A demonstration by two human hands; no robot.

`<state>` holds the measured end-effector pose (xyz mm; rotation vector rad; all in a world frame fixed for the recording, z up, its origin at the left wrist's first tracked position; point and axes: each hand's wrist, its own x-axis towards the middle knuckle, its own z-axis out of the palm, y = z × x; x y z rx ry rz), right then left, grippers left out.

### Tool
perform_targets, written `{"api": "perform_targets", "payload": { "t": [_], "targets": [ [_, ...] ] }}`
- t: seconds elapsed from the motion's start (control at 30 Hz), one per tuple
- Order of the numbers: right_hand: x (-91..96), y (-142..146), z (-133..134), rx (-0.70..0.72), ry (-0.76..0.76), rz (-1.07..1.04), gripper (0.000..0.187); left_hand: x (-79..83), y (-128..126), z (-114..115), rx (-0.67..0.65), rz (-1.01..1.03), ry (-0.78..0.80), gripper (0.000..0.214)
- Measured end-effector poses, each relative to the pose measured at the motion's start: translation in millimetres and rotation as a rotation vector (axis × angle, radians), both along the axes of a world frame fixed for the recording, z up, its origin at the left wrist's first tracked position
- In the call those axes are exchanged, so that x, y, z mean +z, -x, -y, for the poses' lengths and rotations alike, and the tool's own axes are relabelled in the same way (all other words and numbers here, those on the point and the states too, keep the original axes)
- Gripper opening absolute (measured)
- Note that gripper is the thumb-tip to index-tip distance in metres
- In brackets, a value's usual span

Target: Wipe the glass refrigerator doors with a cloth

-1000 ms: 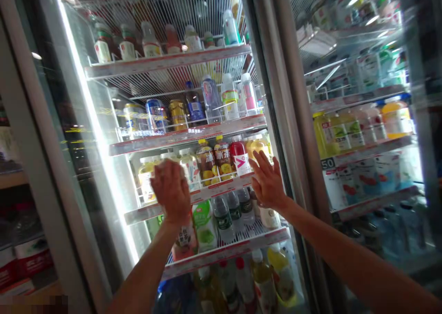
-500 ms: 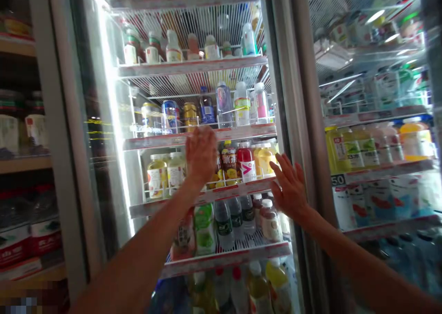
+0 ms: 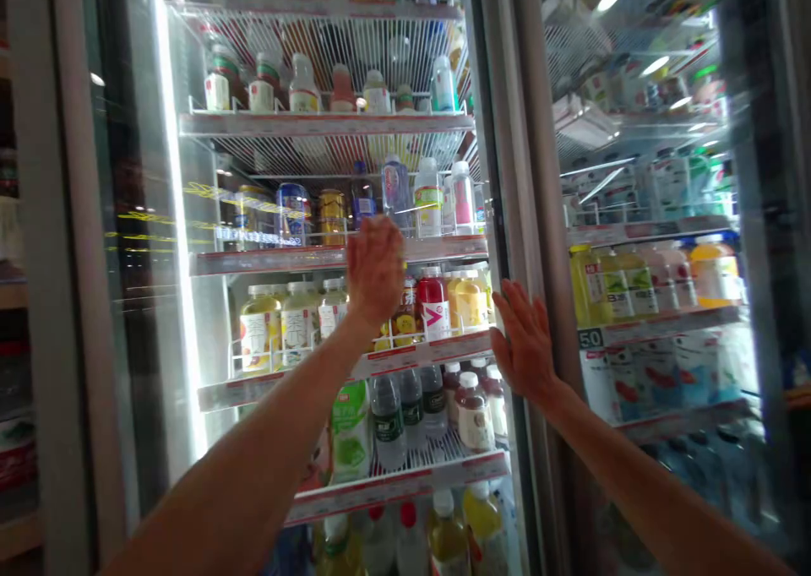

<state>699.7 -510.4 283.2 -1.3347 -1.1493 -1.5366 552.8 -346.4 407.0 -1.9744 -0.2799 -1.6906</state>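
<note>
My left hand point(image 3: 375, 270) is raised in front of the glass-fronted drinks fridge, palm forward with fingers stretched up, holding nothing. It covers part of a shelf edge and some bottles, beside a brown-labelled bottle point(image 3: 406, 312) and a red bottle point(image 3: 434, 304). My right hand point(image 3: 525, 339), fingers spread and also holding nothing, is at the metal door frame point(image 3: 525, 162) right of the lit shelves. Whether either hand touches the glass or the frame, I cannot tell. Light-yellow bottles point(image 3: 470, 300) stand just left of the right hand.
Cans point(image 3: 292, 213) and bottles fill the shelf above. Clear water bottles point(image 3: 388, 420) and a green carton point(image 3: 351, 432) stand below. Another glass-doored section with yellow bottles point(image 3: 589, 285) is on the right. A dark shelf unit point(image 3: 18, 293) borders the left side.
The view has turned right, so the shelves appear further left. Against the shelves, both hands have shifted right, the right one further onto the door frame. Both stay open.
</note>
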Motion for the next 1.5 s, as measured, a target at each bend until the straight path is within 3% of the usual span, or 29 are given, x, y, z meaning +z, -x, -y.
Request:
{"api": "perform_targets", "payload": {
  "t": [0.13,0.2,0.27,0.37,0.43,0.5,0.63,0.7,0.77,0.87,0.93,1.0,1.13,1.2,1.27,1.4,1.43,1.5],
  "targets": [
    [4.5,1.2,2.6,-0.036,-0.02,0.007,0.059,-59.3,-40.6,37.7,-0.044,-0.599,-0.419,0.042],
    [5.7,-1.9,8.0,-0.051,-0.023,0.005,0.059,-71.4,-47.6,43.5,-0.074,-0.75,-0.564,0.04],
    [6.1,-7.0,15.2,-0.063,-0.024,0.007,0.058,-61.3,-47.6,41.2,-0.078,-0.71,-0.571,0.04],
    [5.1,-15.3,23.8,-0.08,-0.035,0.002,0.057,-29.2,-44.8,33.4,-0.027,-0.307,-0.29,0.041],
    [3.2,-19.0,25.6,-0.09,-0.038,-0.016,0.057,-24.6,-44.2,31.5,0.0,-0.136,-0.163,0.042],
    [0.6,-19.8,24.2,-0.093,-0.031,-0.027,0.057,-46.7,-42.3,33.0,-0.004,-0.239,-0.255,0.041],
    [-3.9,-13.6,17.4,-0.066,-0.005,-0.027,0.059,-127.8,-22.9,32.8,-0.067,-0.717,-0.648,0.044],
    [-4.9,-8.8,13.9,-0.054,0.005,-0.016,0.06,-145.4,-6.1,24.2,-0.079,-0.826,-0.734,0.046],
    [-4.5,-4.2,10.2,-0.045,0.011,0.007,0.061,-133.6,10.9,9.7,-0.062,-0.776,-0.69,0.047],
    [-1.5,2.0,1.4,-0.029,0.028,0.034,0.059,-87.5,29.7,-12.2,0.022,-0.37,-0.383,0.049],
    [1.3,5.8,-8.0,-0.025,0.045,0.027,0.056,-69.6,36.0,-19.2,0.076,-0.136,-0.219,0.048],
    [3.6,9.4,-20.1,-0.031,0.066,0.016,0.053,-77.7,39.4,-18.4,0.09,-0.167,-0.243,0.046],
    [3.2,15.7,-44.2,-0.04,0.131,0.021,0.05,-134.3,51.7,-12.9,0.027,-0.687,-0.612,0.045],
    [1.0,17.4,-52.0,-0.035,0.146,0.022,0.05,-144.2,63.5,-19.0,0.007,-0.817,-0.7,0.044],
    [-1.1,17.8,-56.0,-0.031,0.135,0.022,0.051,-129.1,76.7,-32.2,0.016,-0.733,-0.636,0.046],
    [-2.8,17.5,-57.2,-0.034,0.12,0.024,0.052,-75.0,92.2,-56.9,0.062,-0.065,-0.263,0.058],
    [-2.8,17.4,-57.0,-0.034,0.119,0.025,0.053,-70.6,91.9,-58.1,0.072,0.051,-0.197,0.059],
    [-2.7,17.4,-56.8,-0.035,0.114,0.028,0.052,-82.2,87.8,-53.1,0.076,0.031,-0.182,0.059]
  ]
}}
